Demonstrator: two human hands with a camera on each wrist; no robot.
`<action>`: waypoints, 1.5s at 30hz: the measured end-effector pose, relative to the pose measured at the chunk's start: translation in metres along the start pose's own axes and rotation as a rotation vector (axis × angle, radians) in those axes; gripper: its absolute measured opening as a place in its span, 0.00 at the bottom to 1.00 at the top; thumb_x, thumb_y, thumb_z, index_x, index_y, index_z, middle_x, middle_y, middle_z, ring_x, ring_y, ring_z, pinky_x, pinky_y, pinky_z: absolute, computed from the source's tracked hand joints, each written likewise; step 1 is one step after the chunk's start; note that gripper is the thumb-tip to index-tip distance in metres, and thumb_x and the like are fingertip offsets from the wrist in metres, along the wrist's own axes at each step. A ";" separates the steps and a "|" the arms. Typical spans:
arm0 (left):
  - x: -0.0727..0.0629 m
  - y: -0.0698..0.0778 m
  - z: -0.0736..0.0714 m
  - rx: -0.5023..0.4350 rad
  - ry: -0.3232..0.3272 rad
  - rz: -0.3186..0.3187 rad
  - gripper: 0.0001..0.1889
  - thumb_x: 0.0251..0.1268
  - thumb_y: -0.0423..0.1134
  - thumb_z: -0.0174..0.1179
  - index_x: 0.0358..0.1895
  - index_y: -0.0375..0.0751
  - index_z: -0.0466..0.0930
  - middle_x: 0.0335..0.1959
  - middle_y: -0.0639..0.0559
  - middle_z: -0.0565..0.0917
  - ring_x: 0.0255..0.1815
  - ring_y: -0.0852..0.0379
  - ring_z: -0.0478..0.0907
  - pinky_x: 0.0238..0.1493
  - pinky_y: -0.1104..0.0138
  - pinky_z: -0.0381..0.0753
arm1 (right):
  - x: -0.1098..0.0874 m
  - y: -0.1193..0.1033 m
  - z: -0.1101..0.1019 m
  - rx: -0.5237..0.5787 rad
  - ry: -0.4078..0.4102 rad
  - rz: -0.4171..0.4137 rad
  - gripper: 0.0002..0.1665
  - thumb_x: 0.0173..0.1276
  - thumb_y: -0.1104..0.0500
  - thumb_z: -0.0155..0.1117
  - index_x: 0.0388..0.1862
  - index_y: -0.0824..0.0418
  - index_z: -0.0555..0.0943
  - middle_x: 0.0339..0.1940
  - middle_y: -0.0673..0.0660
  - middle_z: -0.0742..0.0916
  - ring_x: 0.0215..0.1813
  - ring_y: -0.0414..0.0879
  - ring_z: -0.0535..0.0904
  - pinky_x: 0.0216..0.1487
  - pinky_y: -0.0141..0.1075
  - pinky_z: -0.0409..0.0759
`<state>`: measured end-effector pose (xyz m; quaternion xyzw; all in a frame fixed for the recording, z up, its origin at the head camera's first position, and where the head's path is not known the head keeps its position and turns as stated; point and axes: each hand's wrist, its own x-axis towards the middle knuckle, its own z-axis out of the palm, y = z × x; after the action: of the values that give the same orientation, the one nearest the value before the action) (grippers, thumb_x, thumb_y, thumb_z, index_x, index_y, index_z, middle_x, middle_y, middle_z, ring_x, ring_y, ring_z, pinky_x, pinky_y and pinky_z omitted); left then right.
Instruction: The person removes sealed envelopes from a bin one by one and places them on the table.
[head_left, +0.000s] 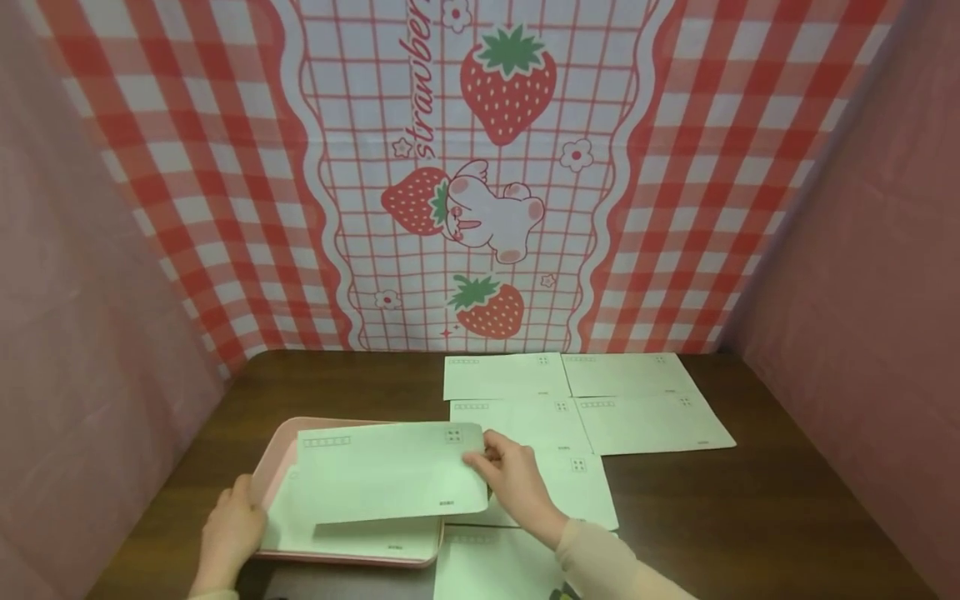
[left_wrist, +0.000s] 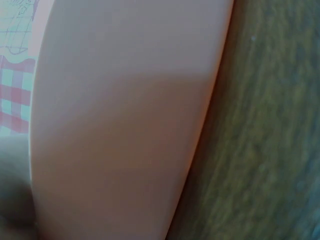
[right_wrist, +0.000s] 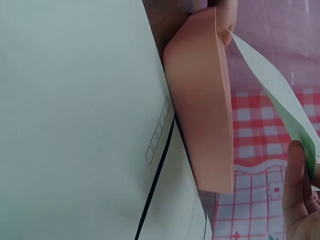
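Observation:
My right hand [head_left: 521, 483] pinches a pale envelope [head_left: 390, 471] by its right edge, between thumb and fingers. Raised over the tray, the envelope shows a row of printed boxes and a stamp square. Beneath it lies another envelope [head_left: 352, 542] inside the pink tray [head_left: 273, 450]. At the tray's left side, my left hand [head_left: 232, 529] grips the rim. The left wrist view is filled by the tray's outer wall [left_wrist: 130, 120], with a blurred finger [left_wrist: 15, 195] at its edge. In the right wrist view, the right hand [right_wrist: 300, 205] holds the envelope [right_wrist: 280, 90] tilted.
Several envelopes [head_left: 652, 425] lie in rows on the dark wooden table [head_left: 720, 517], right of the tray. A small dark and yellow thing [head_left: 562, 593] shows at the bottom edge. Behind the table hangs a strawberry-patterned cloth [head_left: 480, 208], with pink curtains [head_left: 862, 292] at both sides.

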<state>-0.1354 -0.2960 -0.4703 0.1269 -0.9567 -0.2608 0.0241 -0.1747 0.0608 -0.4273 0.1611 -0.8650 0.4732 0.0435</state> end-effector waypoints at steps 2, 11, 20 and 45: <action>0.000 0.001 0.000 0.000 0.001 0.000 0.22 0.56 0.29 0.39 0.55 0.22 0.58 0.43 0.21 0.69 0.42 0.23 0.68 0.41 0.40 0.67 | -0.002 0.005 -0.006 0.007 0.006 0.029 0.18 0.61 0.50 0.60 0.22 0.60 0.66 0.13 0.46 0.67 0.15 0.32 0.57 0.17 0.24 0.57; -0.001 0.001 0.000 0.011 0.009 0.012 0.22 0.56 0.29 0.38 0.55 0.21 0.58 0.43 0.20 0.69 0.42 0.23 0.69 0.41 0.41 0.67 | -0.013 0.027 -0.043 0.082 0.041 0.169 0.09 0.68 0.54 0.52 0.38 0.57 0.76 0.19 0.48 0.73 0.19 0.37 0.63 0.19 0.27 0.63; 0.000 0.003 0.000 0.015 0.001 0.002 0.22 0.57 0.29 0.37 0.56 0.21 0.58 0.44 0.20 0.68 0.43 0.23 0.68 0.43 0.40 0.66 | -0.028 0.063 -0.090 -0.056 0.086 0.294 0.13 0.72 0.58 0.43 0.45 0.63 0.73 0.27 0.54 0.76 0.24 0.40 0.65 0.23 0.29 0.66; 0.000 0.002 0.000 0.016 0.002 0.000 0.22 0.57 0.29 0.36 0.56 0.21 0.58 0.44 0.20 0.69 0.43 0.23 0.68 0.42 0.40 0.67 | -0.077 0.142 -0.226 -0.480 0.161 0.421 0.20 0.74 0.57 0.31 0.52 0.70 0.63 0.42 0.73 0.74 0.33 0.58 0.70 0.31 0.43 0.68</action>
<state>-0.1363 -0.2947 -0.4693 0.1272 -0.9587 -0.2531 0.0242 -0.1649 0.3382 -0.4354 -0.0742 -0.9599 0.2656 0.0499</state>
